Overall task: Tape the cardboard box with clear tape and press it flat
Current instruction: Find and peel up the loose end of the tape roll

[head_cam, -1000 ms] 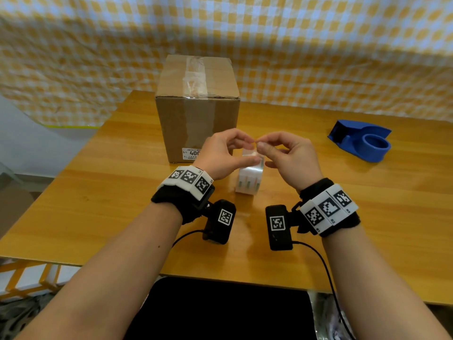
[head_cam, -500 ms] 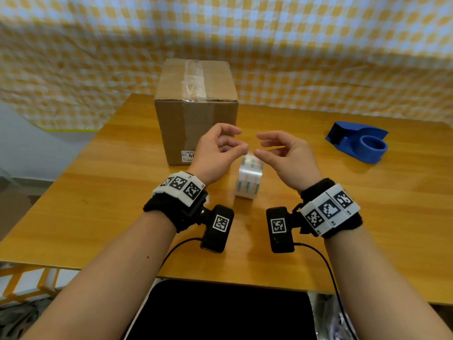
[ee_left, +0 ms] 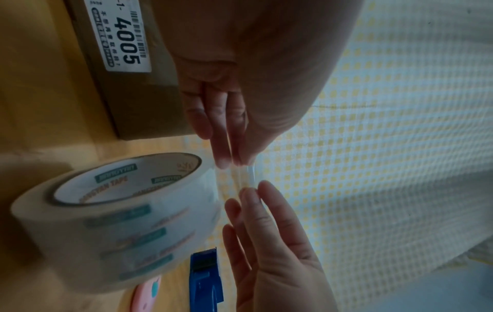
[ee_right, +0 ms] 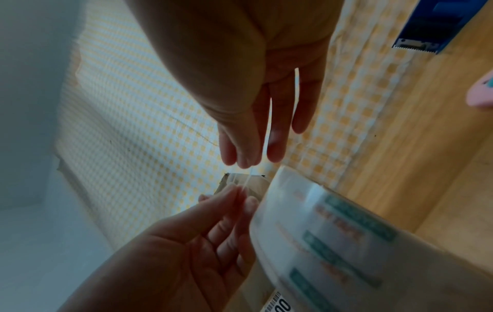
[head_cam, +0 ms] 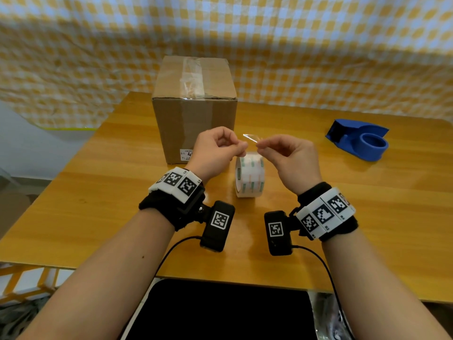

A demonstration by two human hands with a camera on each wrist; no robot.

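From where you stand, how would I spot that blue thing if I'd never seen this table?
Start at the big cardboard box standing toward the back of the wooden table. Look well to its right, near the table's far right side: the blue tape dispenser sits there alone. It is the only solid blue item, with an empty ring-shaped holder, unlike the clear tape roll standing between the hands.

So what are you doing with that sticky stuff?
A person is taping up a box. Both hands are raised over the table: the left hand and right hand each pinch one end of a small clear strip of tape between them. The tape roll stands on edge on the table just below the hands, and nobody is holding it. The box sits behind, already with some tape on top. A blue dispenser sits off to the right, untouched.
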